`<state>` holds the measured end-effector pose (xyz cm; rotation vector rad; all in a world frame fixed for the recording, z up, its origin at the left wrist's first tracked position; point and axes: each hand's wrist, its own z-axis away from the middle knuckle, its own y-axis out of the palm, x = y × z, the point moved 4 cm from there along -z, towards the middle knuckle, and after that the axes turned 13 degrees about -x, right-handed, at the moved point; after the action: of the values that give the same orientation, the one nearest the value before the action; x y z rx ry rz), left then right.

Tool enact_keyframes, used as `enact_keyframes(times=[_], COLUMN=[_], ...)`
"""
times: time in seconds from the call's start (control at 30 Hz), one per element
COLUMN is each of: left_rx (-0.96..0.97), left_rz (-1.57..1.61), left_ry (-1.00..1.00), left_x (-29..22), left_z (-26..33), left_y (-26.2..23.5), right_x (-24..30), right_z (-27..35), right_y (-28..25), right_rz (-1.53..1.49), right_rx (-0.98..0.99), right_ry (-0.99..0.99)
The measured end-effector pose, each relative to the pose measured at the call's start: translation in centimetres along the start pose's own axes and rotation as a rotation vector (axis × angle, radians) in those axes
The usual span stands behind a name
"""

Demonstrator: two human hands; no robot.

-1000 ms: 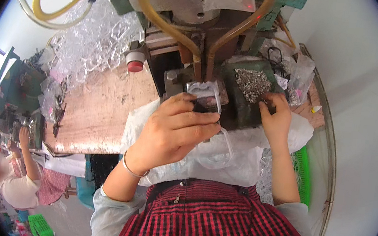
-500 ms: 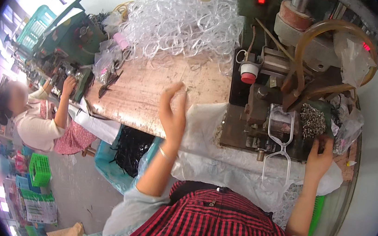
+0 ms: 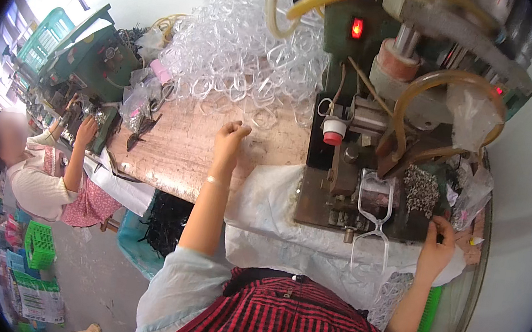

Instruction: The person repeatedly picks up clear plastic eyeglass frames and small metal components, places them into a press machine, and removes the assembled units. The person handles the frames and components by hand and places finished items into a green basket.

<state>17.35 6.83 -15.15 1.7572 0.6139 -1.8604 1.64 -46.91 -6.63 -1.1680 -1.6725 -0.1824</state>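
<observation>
My left hand [image 3: 230,143] is over the wooden bench, just short of a heap of clear plastic eyeglass frames [image 3: 239,51]. Its fingers are curled together; anything between them is too small to see. At the right, my right hand [image 3: 437,250] rests by the near edge of a pile of small metal parts [image 3: 421,190], thumb and forefinger brought together. Whatever they pinch cannot be made out. One clear eyeglass frame [image 3: 378,226] sits on the press [image 3: 334,203], one rim on the fixture and the other hanging past its front edge. Neither hand touches it.
A red-capped button [image 3: 333,137] and yellowish hoses [image 3: 412,91] belong to the press. White plastic sheeting [image 3: 262,201] covers the bench's near edge. Below stands a blue bin [image 3: 132,242] of black strips. Another person [image 3: 43,167] works at a green machine [image 3: 88,54] on the left.
My left hand has moved forward and slightly left toward the heap, its fingers drawing in. My right hand stays by the metal parts. The whole view has shifted a little; the frame remains on the press.
</observation>
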Motion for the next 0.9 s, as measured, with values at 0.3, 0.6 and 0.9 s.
enact_keyframes(times=[0.3,0.6,0.9], left_rx=[0.162,0.29,0.382], left_rz=[-0.02,0.418,0.394], left_ry=[0.104,0.603,1.012], left_x=[-7.0,-17.8,-23.4], left_z=[10.4,19.8,23.2], left_y=[-0.3,3.8,8.6], right_x=[13.9,15.0,17.3], right_z=[-0.5,1.0,2.5], right_y=[7.0,8.6,4.4], right_rz=[-0.497,-0.89,-0.701], right_rx=[0.232,0.364,0.302], right_ry=[-0.144,0.248,-0.046])
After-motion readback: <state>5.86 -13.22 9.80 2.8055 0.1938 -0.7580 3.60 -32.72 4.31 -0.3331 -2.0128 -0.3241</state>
